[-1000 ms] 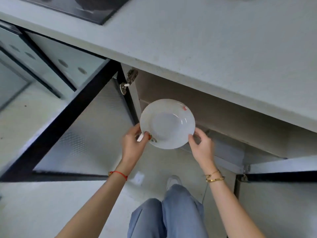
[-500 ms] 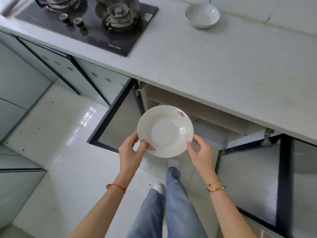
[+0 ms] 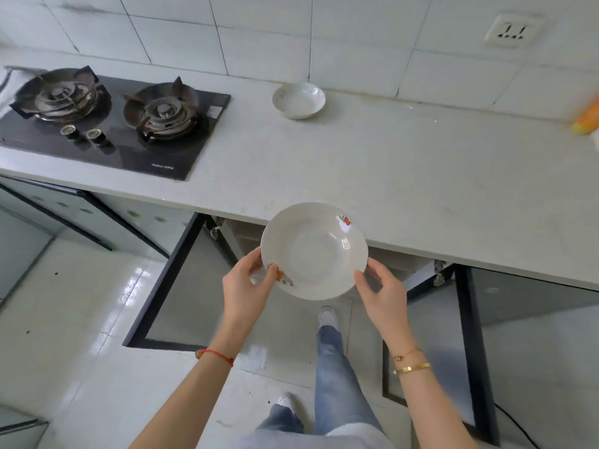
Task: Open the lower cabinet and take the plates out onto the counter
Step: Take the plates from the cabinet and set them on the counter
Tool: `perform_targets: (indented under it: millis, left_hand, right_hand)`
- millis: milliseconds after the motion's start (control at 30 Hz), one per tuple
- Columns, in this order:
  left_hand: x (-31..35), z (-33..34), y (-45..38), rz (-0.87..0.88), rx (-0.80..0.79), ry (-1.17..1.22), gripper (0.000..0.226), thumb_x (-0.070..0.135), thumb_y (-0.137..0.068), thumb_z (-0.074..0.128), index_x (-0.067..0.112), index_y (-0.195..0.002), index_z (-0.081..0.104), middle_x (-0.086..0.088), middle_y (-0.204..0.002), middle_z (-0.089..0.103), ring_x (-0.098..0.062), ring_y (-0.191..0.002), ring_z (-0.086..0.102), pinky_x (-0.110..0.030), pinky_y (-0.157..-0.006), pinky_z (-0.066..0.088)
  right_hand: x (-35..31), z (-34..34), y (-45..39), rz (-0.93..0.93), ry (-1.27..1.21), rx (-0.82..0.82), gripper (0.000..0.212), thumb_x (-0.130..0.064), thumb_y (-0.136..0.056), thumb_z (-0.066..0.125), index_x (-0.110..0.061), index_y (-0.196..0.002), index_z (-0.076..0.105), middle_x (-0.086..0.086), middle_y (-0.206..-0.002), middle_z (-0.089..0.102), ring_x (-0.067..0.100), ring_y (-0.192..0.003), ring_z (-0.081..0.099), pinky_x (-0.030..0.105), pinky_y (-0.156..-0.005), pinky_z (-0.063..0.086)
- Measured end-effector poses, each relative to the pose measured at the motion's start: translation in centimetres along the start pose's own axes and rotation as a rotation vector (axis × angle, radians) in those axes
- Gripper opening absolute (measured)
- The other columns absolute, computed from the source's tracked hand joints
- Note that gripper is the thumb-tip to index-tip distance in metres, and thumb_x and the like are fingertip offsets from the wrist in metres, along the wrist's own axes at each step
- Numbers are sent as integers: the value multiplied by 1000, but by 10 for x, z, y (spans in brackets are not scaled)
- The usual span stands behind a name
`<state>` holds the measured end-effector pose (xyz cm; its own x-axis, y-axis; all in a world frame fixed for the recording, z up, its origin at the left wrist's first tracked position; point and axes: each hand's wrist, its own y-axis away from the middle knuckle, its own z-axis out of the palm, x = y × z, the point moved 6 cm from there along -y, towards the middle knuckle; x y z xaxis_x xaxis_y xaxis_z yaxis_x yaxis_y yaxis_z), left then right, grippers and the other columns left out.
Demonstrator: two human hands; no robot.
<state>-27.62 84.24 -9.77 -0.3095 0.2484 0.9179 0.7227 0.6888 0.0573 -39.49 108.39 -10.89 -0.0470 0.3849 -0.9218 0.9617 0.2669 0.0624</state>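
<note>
I hold a deep white plate (image 3: 313, 251) with small red flower prints in both hands, level, at the counter's front edge. My left hand (image 3: 246, 288) grips its left rim with the thumb on top. My right hand (image 3: 384, 291) grips the right rim. Another white plate (image 3: 298, 100) sits on the pale counter (image 3: 405, 176) near the back wall. Below, the lower cabinet (image 3: 246, 236) stands open, with its left door (image 3: 181, 286) and right door (image 3: 466, 338) swung out. Its inside is mostly hidden by the plate and counter.
A black two-burner gas hob (image 3: 107, 124) fills the counter's left part. An orange and yellow object (image 3: 586, 119) is at the far right edge. A wall socket (image 3: 512, 30) is on the tiles. My legs and shoes stand on the glossy white floor (image 3: 64, 319).
I have stood up from the cabinet. The plate has risen from in front of the cabinet opening to counter height, still held in both hands.
</note>
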Motion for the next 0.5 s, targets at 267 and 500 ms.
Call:
perform_targets:
  millis: [267,500]
  left_hand:
    - [57,100,-124,27,-67,33,34,16,-85,70,20,-118,68,9,-107,72,-12,-102,67,-34,-96,53]
    - [99,181,-237,-18,-86,74,34,9,-84,70,13,-118,68,-1,-106,73,-15,-100,69,-32,-95,54]
  right_hand:
    - [-8,-49,-147,-38,15,72,22,-22,-90,63,-36,-107,62,-35,-104,60,-17,-100,55,7,-85,39]
    - [-4,-79,-288,-34,23,64,22,-22,-90,64,-24,-111,66,-25,-103,64,-1,-101,59,12,-88,41]
